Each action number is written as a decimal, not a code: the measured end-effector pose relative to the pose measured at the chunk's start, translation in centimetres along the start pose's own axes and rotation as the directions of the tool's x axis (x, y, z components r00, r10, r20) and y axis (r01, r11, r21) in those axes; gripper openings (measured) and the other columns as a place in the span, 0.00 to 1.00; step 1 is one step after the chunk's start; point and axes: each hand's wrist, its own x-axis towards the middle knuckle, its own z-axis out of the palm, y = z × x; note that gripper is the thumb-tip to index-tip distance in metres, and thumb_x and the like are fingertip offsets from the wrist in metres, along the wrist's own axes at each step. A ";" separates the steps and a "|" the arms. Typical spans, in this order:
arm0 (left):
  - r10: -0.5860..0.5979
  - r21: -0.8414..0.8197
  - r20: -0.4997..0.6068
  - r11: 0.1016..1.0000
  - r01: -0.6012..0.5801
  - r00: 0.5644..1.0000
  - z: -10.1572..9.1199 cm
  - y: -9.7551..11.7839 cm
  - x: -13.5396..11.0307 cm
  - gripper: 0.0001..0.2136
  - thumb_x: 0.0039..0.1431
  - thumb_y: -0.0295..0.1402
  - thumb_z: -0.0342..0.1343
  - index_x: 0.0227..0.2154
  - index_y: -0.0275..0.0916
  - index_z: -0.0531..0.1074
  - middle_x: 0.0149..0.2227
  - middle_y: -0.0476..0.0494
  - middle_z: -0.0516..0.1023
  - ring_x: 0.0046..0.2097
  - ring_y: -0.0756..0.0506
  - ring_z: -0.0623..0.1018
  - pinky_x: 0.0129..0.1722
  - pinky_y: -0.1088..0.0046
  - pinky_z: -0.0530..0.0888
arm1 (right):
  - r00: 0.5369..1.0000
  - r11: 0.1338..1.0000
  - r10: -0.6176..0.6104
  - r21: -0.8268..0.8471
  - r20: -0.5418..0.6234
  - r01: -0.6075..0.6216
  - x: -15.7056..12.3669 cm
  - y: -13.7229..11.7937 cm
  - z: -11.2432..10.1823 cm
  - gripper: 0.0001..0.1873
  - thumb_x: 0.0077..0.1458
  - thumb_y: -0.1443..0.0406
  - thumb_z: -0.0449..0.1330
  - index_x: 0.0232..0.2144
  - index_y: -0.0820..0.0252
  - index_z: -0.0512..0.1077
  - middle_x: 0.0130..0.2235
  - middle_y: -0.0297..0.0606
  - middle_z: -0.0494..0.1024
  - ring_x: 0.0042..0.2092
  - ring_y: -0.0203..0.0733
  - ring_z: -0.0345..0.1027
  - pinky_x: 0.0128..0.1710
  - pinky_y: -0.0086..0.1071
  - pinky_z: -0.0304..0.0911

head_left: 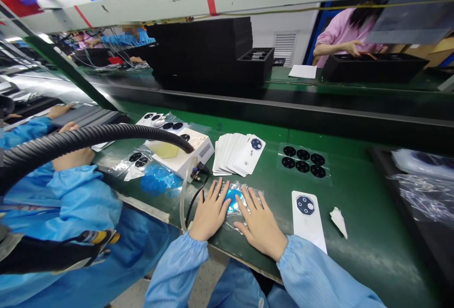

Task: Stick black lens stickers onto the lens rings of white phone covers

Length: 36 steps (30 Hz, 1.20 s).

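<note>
My left hand [210,212] lies palm down with its fingers stretched out on the left part of a crinkled clear plastic film [229,225]. Resting on the right part of the same film is my right hand [263,225], fingers spread and flat. A shiny blue piece [234,201] shows between the two hands. Beyond my fingertips, white phone back panels [236,154] lie fanned out, the top one with a dark round camera area. A single white panel [309,225] of the same kind lies right of my right hand.
A clear sheet with several black discs [303,161] lies at the back right, and a torn white scrap [339,222] at the right. A ribbed black hose [106,137] reaches over a white box [202,149]. A co-worker's blue sleeve [83,194] is close on the left.
</note>
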 end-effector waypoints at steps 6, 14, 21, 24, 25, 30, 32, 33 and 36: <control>0.000 0.107 -0.004 0.994 0.001 1.000 -0.5 0.3 0.3 0.24 0.70 0.35 0.36 0.67 0.44 0.44 0.69 0.44 0.46 0.69 0.38 0.48 0.61 0.44 0.56 | 0.999 0.999 -0.033 0.042 -0.018 0.034 1.3 -0.2 0.9 0.38 0.63 0.50 0.49 0.66 0.65 0.48 0.68 0.51 0.43 0.68 0.58 0.36 0.64 0.57 0.40; 0.066 0.166 -0.032 0.984 -0.060 0.997 0.3 1.0 0.7 0.25 0.69 0.38 0.39 0.66 0.41 0.47 0.69 0.36 0.49 0.68 0.33 0.50 0.58 0.38 0.55 | 0.995 0.994 0.063 0.098 -0.075 -0.056 -0.4 1.3 -4.9 0.34 0.62 0.56 0.53 0.65 0.64 0.50 0.69 0.48 0.40 0.69 0.54 0.29 0.66 0.53 0.37; 0.136 0.043 -0.238 0.991 -0.129 0.962 -2.1 3.5 0.9 0.21 0.66 0.35 0.48 0.61 0.44 0.59 0.64 0.34 0.58 0.63 0.33 0.61 0.58 0.48 0.60 | 0.904 0.912 0.397 0.176 -0.158 -0.370 -7.1 12.9 -9.7 0.22 0.64 0.57 0.49 0.56 0.58 0.65 0.62 0.47 0.62 0.64 0.51 0.52 0.62 0.52 0.53; 0.179 -0.173 -0.270 0.958 -0.231 0.946 -2.5 7.1 1.3 0.18 0.65 0.33 0.50 0.56 0.47 0.63 0.58 0.38 0.66 0.58 0.37 0.67 0.57 0.55 0.65 | 0.856 0.871 0.482 0.205 -0.186 -0.446 -10.1 15.5 -9.6 0.22 0.63 0.58 0.50 0.57 0.58 0.63 0.60 0.47 0.64 0.62 0.51 0.55 0.60 0.50 0.56; 0.218 -0.232 -0.227 0.934 -0.270 0.949 -2.3 8.6 1.5 0.17 0.65 0.34 0.49 0.56 0.47 0.63 0.58 0.39 0.67 0.58 0.38 0.67 0.57 0.56 0.65 | 0.849 0.865 0.494 0.209 -0.188 -0.456 -11.0 15.6 -9.5 0.23 0.62 0.58 0.51 0.57 0.57 0.62 0.60 0.46 0.63 0.62 0.51 0.55 0.60 0.50 0.56; 0.460 -0.344 0.095 0.847 -0.405 0.883 0.9 14.8 4.3 0.30 0.64 0.41 0.51 0.65 0.43 0.48 0.67 0.38 0.52 0.66 0.38 0.56 0.63 0.54 0.58 | 0.862 0.870 0.479 0.214 -0.163 -0.443 -14.3 13.5 -8.5 0.29 0.59 0.59 0.57 0.61 0.51 0.57 0.62 0.42 0.60 0.62 0.50 0.55 0.59 0.48 0.57; 0.509 -0.358 0.130 0.824 -0.439 0.851 2.3 15.8 5.8 0.38 0.59 0.44 0.57 0.66 0.43 0.43 0.68 0.37 0.51 0.67 0.36 0.53 0.64 0.50 0.53 | 0.871 0.877 0.466 0.214 -0.156 -0.431 -15.1 13.0 -8.0 0.28 0.59 0.61 0.57 0.60 0.51 0.58 0.60 0.42 0.62 0.60 0.48 0.58 0.58 0.45 0.60; 0.531 -0.368 0.141 0.811 -0.454 0.836 2.8 16.0 6.5 0.41 0.56 0.45 0.60 0.66 0.44 0.43 0.67 0.38 0.53 0.67 0.36 0.54 0.64 0.49 0.52 | 0.874 0.880 0.460 0.213 -0.158 -0.425 -15.4 12.9 -7.7 0.26 0.59 0.62 0.57 0.59 0.52 0.59 0.59 0.42 0.64 0.59 0.47 0.59 0.57 0.44 0.61; 0.579 -0.400 0.164 0.779 -0.483 0.799 3.4 15.9 7.8 0.41 0.52 0.45 0.63 0.65 0.48 0.47 0.65 0.41 0.61 0.65 0.36 0.60 0.63 0.49 0.53 | 0.876 0.888 0.447 0.204 -0.179 -0.411 -15.9 13.0 -7.1 0.24 0.60 0.64 0.56 0.58 0.52 0.61 0.57 0.42 0.66 0.57 0.47 0.61 0.55 0.43 0.62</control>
